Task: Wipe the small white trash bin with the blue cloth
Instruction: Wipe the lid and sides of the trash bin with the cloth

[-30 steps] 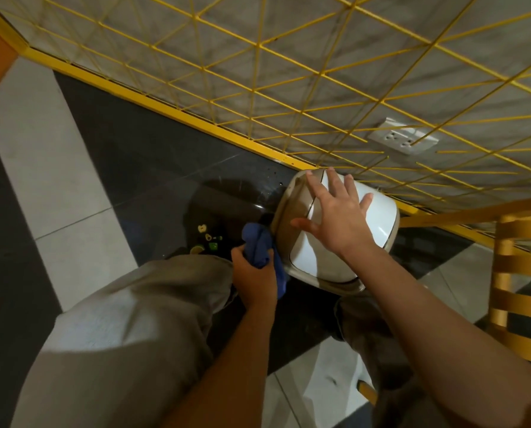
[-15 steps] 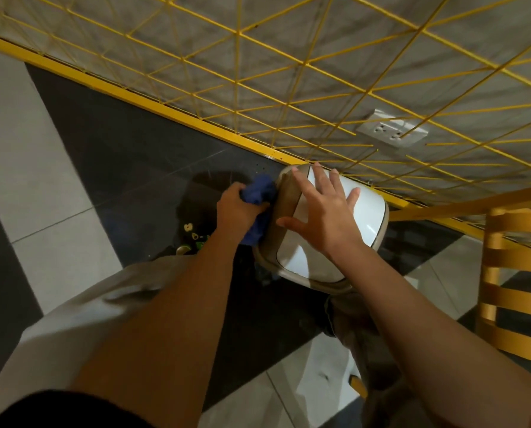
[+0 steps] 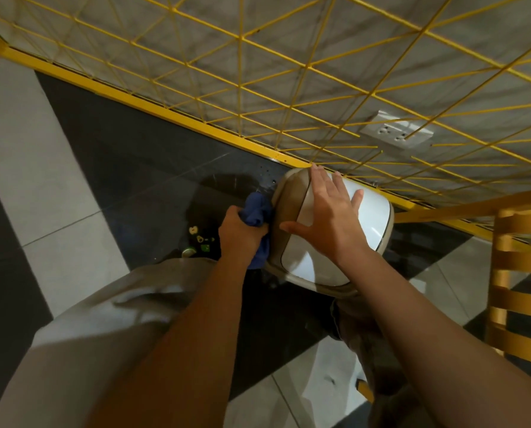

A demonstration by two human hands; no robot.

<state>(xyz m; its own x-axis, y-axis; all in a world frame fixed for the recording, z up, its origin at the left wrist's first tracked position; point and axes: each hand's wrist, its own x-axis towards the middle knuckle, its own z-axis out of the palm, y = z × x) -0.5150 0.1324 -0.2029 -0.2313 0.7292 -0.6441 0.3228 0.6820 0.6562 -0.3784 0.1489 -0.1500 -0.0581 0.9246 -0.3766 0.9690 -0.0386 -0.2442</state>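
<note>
Head view: left hand grips blue cloth against trash bin side; right hand, fingers spread, presses flat on lid.

Trash bin stands on the tiled floor, just before the wire grid panel along the wall. Right hand lies flat on the bin's lid, fingers spread. Left hand is at the bin's left side, gripping the cloth, which touches the bin's left wall. Wall socket sits behind the grid, above and right of the bin. Wooden chair stands right of the bin. Small scraps lie on the floor left of the left hand. Person's knee is below, near the camera.
</note>
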